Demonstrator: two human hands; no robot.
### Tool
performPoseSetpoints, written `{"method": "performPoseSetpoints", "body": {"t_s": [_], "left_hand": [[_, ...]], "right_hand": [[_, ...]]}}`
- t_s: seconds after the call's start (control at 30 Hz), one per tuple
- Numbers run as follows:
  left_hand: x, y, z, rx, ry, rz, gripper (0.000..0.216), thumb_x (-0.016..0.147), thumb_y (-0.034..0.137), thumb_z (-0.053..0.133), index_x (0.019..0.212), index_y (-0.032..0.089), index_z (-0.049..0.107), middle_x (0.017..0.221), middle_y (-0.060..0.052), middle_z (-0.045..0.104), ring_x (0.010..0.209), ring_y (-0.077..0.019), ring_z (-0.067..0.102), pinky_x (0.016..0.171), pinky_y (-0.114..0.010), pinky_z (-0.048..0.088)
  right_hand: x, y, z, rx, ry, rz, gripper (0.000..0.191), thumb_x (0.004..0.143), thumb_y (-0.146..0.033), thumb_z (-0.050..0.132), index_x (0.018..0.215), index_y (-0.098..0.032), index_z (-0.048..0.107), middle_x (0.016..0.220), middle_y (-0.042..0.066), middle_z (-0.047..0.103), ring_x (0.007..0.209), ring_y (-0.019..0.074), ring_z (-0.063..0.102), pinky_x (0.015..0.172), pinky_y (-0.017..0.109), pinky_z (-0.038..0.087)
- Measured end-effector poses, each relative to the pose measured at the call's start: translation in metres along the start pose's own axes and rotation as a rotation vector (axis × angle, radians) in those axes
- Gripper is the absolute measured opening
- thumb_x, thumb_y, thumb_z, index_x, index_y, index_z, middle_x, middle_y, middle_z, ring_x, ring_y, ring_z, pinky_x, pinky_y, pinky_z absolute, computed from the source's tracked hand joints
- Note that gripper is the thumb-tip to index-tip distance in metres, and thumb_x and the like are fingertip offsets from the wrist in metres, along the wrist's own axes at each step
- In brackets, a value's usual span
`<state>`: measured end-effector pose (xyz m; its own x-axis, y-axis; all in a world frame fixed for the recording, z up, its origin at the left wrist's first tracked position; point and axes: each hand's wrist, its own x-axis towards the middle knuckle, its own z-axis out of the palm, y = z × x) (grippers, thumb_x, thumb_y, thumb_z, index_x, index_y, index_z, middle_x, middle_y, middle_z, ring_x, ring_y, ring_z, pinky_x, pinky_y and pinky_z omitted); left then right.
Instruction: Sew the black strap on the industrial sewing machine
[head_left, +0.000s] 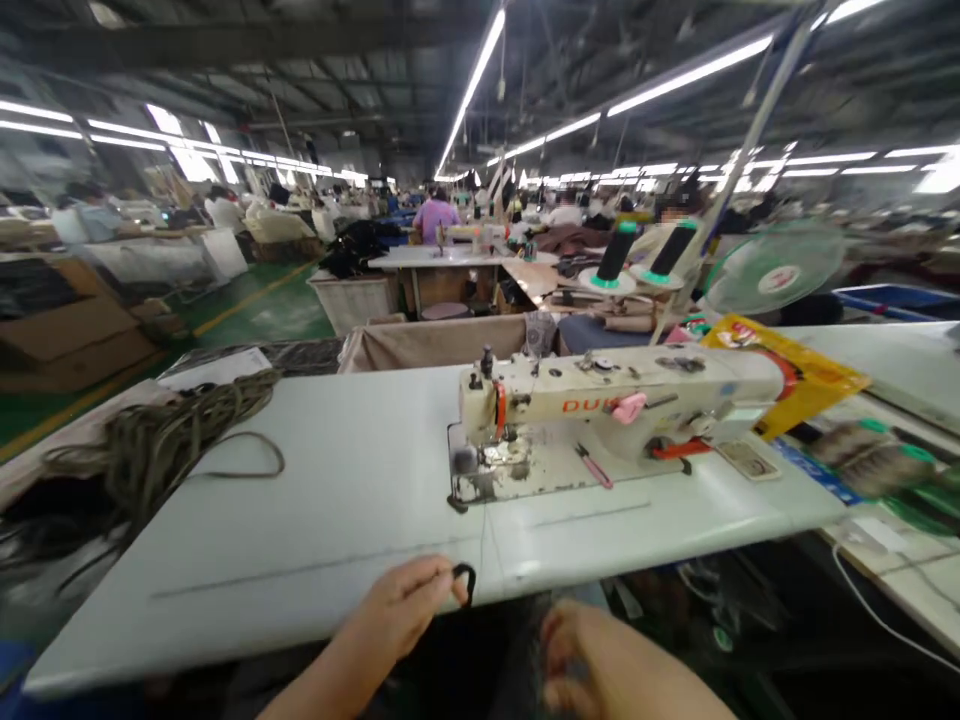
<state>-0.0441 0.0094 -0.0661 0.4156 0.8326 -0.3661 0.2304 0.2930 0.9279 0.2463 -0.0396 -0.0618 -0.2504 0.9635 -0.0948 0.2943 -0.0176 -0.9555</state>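
My left hand is at the front edge of the white sewing table, its thumb and fingers pinched on a narrow black strip that curls out in a small loop. Below the edge, over the dark area at my lap, is my right hand. Its fingers curl inward and are blurred, so any held item cannot be made out. A sewing machine stands beyond both hands, with loose thread trailing from it toward the table edge. Pink-handled thread snips lie on its bed.
A tangled pile of olive cords lies at the left end. On the right are a yellow bag, a fan and thread cones. Two black thread spools stand behind the machine. A cloth-lined bin adjoins the table's back edge.
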Motion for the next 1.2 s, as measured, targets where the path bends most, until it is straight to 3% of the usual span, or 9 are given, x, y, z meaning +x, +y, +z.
{"method": "performPoseSetpoints", "body": {"t_s": [0.07,0.13,0.2,0.27,0.37,0.5,0.7,0.93,1.2], "left_hand": [[-0.006,0.004,0.004,-0.086,-0.012,0.018,0.064,0.086,0.077,0.06,0.096,0.015,0.068,0.05,0.011,0.022,0.047,-0.009,0.017,0.048,-0.027,0.01],[-0.01,0.009,0.004,-0.132,-0.059,0.017,0.059,0.088,0.072,0.062,0.097,0.014,0.068,0.052,0.011,0.023,0.048,-0.0089,0.017,0.048,-0.026,0.011],[-0.014,0.012,0.003,-0.168,-0.099,0.015,0.055,0.089,0.068,0.063,0.095,0.013,0.069,0.054,0.01,0.026,0.048,-0.0088,0.02,0.049,-0.026,0.015],[-0.017,0.013,0.001,-0.149,-0.105,0.067,0.048,0.093,0.061,0.063,0.092,0.013,0.071,0.059,0.006,0.039,0.053,-0.0103,0.035,0.055,-0.025,0.028],[-0.022,0.011,-0.004,-0.072,-0.064,0.202,0.039,0.097,0.048,0.063,0.083,0.013,0.074,0.078,-0.003,0.056,0.078,-0.0161,0.054,0.076,-0.029,0.04],[-0.029,0.008,-0.014,-0.194,-0.001,0.108,0.037,0.095,0.046,0.065,0.083,0.012,0.071,0.065,0.003,0.041,0.059,-0.0099,0.034,0.057,-0.027,0.024],[-0.035,0.008,-0.017,-0.289,0.095,-0.049,0.039,0.081,0.049,0.076,0.072,0.013,0.065,0.052,0.008,0.032,0.047,-0.0058,0.019,0.049,-0.027,0.007],[-0.025,-0.007,-0.005,-0.38,0.092,-0.117,0.038,0.077,0.048,0.076,0.068,0.014,0.063,0.052,0.01,0.027,0.047,-0.0056,0.014,0.048,-0.027,0.007],[-0.022,-0.004,-0.01,0.126,0.186,0.15,0.029,0.083,0.031,0.071,0.11,0.019,0.071,0.084,0.0,0.056,0.08,-0.0164,0.053,0.073,-0.028,0.042]], "right_hand": [[0.012,-0.013,0.007,-0.066,-0.109,-0.059,0.023,0.084,-0.017,0.069,0.061,-0.021,0.069,0.086,0.005,0.073,0.085,0.018,0.068,0.075,0.027,0.05],[0.026,-0.02,0.017,-0.076,-0.006,-0.111,0.014,0.087,-0.017,0.063,0.089,-0.022,0.076,0.116,0.007,0.071,0.105,0.0206,0.066,0.079,0.028,0.05],[0.035,-0.023,0.031,-0.06,0.002,-0.108,0.034,0.088,-0.019,0.065,0.121,-0.024,0.071,0.134,0.008,0.064,0.098,0.0178,0.065,0.073,0.027,0.05],[0.038,-0.022,0.049,-0.02,-0.067,-0.081,0.049,0.087,-0.021,0.069,0.135,-0.025,0.061,0.136,0.007,0.063,0.081,0.0129,0.061,0.069,0.026,0.049],[0.04,-0.018,0.072,0.099,-0.198,-0.054,0.038,0.09,-0.026,0.068,0.127,-0.022,0.059,0.107,0.003,0.07,0.071,0.0117,0.057,0.067,0.025,0.046],[0.044,-0.014,0.076,0.15,-0.174,-0.041,0.013,0.095,-0.032,0.063,0.101,-0.022,0.059,0.07,-0.005,0.051,0.065,0.0121,0.05,0.062,0.024,0.039],[0.048,-0.016,0.05,0.021,-0.093,-0.113,0.032,0.095,-0.047,0.063,0.077,-0.021,0.064,0.07,0.0,0.055,0.07,0.0156,0.049,0.067,0.028,0.039],[0.054,0.001,0.04,0.221,-0.171,0.088,0.04,0.087,-0.056,0.069,0.072,-0.02,0.067,0.071,0.001,0.059,0.069,0.016,0.047,0.065,0.029,0.036],[0.056,0.008,0.042,0.177,-0.083,0.053,0.031,0.081,-0.046,0.078,0.1,-0.023,0.069,0.063,-0.008,0.037,0.059,0.0124,0.036,0.06,0.028,0.03]]}}
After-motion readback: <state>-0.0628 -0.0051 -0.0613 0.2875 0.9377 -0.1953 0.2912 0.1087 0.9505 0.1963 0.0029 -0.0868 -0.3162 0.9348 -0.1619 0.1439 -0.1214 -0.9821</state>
